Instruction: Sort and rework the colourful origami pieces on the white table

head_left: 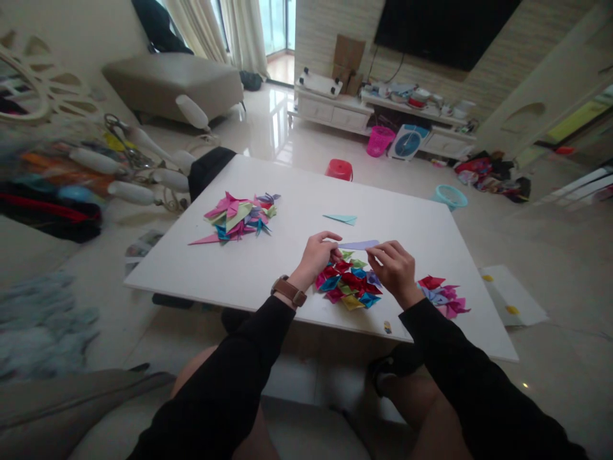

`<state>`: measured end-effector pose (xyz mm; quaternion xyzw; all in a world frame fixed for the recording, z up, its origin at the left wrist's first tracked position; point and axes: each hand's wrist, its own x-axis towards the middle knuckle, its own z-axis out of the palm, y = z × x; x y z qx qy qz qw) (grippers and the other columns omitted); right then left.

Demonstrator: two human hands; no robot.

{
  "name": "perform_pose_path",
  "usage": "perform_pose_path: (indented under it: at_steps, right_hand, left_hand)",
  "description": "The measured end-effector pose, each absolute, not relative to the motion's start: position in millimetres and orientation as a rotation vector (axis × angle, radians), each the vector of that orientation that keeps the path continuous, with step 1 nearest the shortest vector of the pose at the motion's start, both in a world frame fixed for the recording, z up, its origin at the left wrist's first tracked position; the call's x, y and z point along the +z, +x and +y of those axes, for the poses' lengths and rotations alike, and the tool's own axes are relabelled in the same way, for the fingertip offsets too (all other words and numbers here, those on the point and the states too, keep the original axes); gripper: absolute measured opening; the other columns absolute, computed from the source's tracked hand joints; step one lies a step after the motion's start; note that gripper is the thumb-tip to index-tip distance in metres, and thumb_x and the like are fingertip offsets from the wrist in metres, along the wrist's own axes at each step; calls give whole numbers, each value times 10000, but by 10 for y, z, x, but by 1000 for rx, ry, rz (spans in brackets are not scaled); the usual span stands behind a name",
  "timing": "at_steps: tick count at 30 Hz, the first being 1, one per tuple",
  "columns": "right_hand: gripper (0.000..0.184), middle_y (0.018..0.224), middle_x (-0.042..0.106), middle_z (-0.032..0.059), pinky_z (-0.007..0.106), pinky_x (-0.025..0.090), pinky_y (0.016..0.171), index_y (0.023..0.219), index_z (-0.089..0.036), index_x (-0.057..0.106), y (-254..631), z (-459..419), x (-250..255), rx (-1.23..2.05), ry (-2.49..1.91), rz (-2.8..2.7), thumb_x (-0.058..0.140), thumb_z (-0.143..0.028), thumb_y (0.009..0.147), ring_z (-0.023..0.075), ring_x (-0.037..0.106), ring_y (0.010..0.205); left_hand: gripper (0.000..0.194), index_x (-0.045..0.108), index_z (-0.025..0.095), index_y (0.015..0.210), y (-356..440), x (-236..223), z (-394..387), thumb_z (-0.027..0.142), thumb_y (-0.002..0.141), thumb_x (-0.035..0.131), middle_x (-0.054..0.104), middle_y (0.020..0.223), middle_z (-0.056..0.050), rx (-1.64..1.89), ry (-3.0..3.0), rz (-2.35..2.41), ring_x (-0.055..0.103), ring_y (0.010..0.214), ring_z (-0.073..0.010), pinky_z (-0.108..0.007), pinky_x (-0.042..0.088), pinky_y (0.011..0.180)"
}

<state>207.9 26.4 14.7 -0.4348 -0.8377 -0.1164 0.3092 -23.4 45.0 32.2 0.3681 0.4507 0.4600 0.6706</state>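
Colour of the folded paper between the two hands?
Pale purple: the folded paper shows in the head view.

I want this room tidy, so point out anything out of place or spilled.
A jumbled heap lies on the floor near the right end of the white cabinet, looking untidy. On the table, a pink point juts from the left paper pile, breaking its outline. I see nothing spilled.
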Motion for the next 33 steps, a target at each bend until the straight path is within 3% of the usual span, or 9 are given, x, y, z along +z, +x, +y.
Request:
perform_pose_path:
  at_steps: [6,11,15,27,33]
  right_hand:
    - [241,999,753,95,307,506,740,993,-204,764,2083,1088,72,-240,-1257,-2139,524,-226,1004,199,678,821]
    - [289,1107,769,133,322,477,823,1065,-163,777,2011,1801,-208,-207,-1741,-2217,503,-191,979,247,695,959]
    - [329,1048,788,157,337,452,849,1094,-158,793,1844,2126,-487,-168,-1930,-2198,486,-204,985,264,694,956]
    - [336,1071,747,172,341,462,789,1096,-190,819,1681,2206,-924,-69,-2164,-2180,527,-282,956,251,684,921]
    - [290,1145,702,174,348,489,833,1098,-140,771,1426,2199,-684,-41,-1984,-2326,544,-180,921,294,597,1176]
  left_hand:
    - [239,623,153,868,-421,318,583,46,703,486,616,545,17,1176,833,1256,570,468,-116,-214,425,506]
    - [240,622,157,882,-354,283,525,60,726,468,619,569,17,1110,901,1200,578,483,-120,-217,448,522]
    - [235,624,168,925,-222,222,466,80,762,479,626,614,25,1063,981,1156,586,499,-119,-219,455,525]
    - [168,631,184,916,-153,289,446,119,807,521,622,643,25,1046,1044,1137,624,567,-132,-224,466,550]
    - [147,638,185,908,-204,309,407,132,816,538,629,639,30,1110,1054,1128,612,545,-124,-224,458,556]
